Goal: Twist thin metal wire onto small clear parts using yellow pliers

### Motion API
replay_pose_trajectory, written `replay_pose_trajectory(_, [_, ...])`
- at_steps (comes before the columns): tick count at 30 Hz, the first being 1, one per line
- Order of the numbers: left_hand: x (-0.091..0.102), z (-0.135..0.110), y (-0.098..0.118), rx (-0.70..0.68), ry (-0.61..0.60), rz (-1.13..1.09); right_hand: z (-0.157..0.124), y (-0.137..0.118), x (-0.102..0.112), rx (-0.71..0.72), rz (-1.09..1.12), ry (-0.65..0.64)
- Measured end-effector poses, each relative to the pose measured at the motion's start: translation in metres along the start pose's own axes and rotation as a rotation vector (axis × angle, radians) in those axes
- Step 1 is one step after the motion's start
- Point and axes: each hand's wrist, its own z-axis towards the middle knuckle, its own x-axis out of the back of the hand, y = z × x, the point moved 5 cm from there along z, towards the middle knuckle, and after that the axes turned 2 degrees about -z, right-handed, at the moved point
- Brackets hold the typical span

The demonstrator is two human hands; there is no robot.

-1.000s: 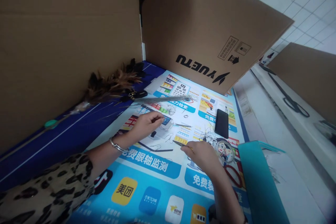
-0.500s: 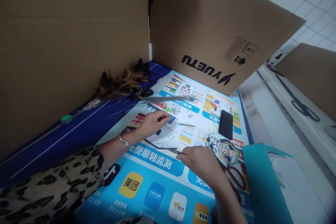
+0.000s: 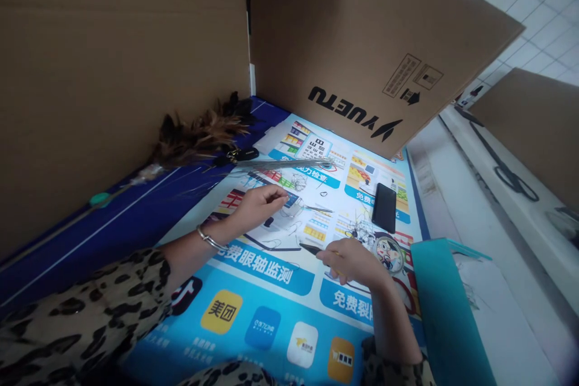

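Note:
My left hand [image 3: 262, 205], with a metal bangle [image 3: 211, 237] at the wrist, hovers above the printed sheet [image 3: 271, 235]. Its fingers are curled into a pinch; thin curved wires show close to the fingertips, but what they hold is too fine to make out. Lower and to the right, my right hand [image 3: 355, 262] is closed round a pair of pliers [image 3: 310, 248]. The dark, pointed jaws face left, and a bit of yellow handle shows under the fingers. Between and beyond the hands lie a few short wires [image 3: 319, 210]. A bundle of long, straight wires [image 3: 284, 163] rests further back.
Tangled wire scraps [image 3: 359, 226] lie beside a black phone [image 3: 384, 208] and a round tin [image 3: 389, 254]. Red-handled scissors [image 3: 409, 295] are partly behind my right wrist. A teal box [image 3: 452, 307] stands at the right. Cardboard panels [image 3: 362, 30] and brown feathers [image 3: 199, 136] border the back and left.
My right hand has turned and opened its grip slightly, so the plier jaws show more clearly, lifted from the sheet. My left hand keeps its pinch. The whole view has shifted slightly.

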Motion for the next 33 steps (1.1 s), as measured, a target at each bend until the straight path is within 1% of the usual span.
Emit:
replay_pose_trajectory(2, [0.0,0.0,-0.001,0.008,0.008,-0.003,0.004,0.01,-0.004,-0.046,0.09,-0.023])
replay_pose_trajectory(4, [0.0,0.0,-0.001,0.018,0.011,-0.008,0.006,0.017,-0.007,-0.064,0.149,-0.039])
replay_pose_trajectory(11, [-0.001,0.001,-0.003,0.028,0.019,-0.02,0.007,0.025,-0.005,-0.049,0.267,-0.055])
replay_pose_trajectory(18, [-0.003,0.001,-0.004,0.026,0.006,-0.005,0.009,0.032,-0.006,-0.026,0.303,-0.068])
replay_pose_trajectory(25, [-0.006,-0.001,-0.007,0.035,-0.023,-0.06,0.01,0.032,-0.007,-0.003,0.315,-0.046])
replay_pose_trajectory(27, [-0.007,-0.002,-0.007,0.043,-0.035,-0.067,0.009,0.031,-0.004,-0.019,0.307,-0.017])
replay_pose_trajectory(29, [-0.008,-0.002,-0.007,0.052,-0.041,-0.063,0.008,0.03,0.001,-0.03,0.262,0.042])
replay_pose_trajectory(31, [-0.008,-0.003,-0.008,0.062,-0.043,-0.063,0.006,0.027,0.007,-0.024,0.146,0.113])
replay_pose_trajectory(33, [-0.008,-0.003,-0.008,0.071,-0.042,-0.075,0.003,0.023,0.012,-0.02,-0.041,0.195])
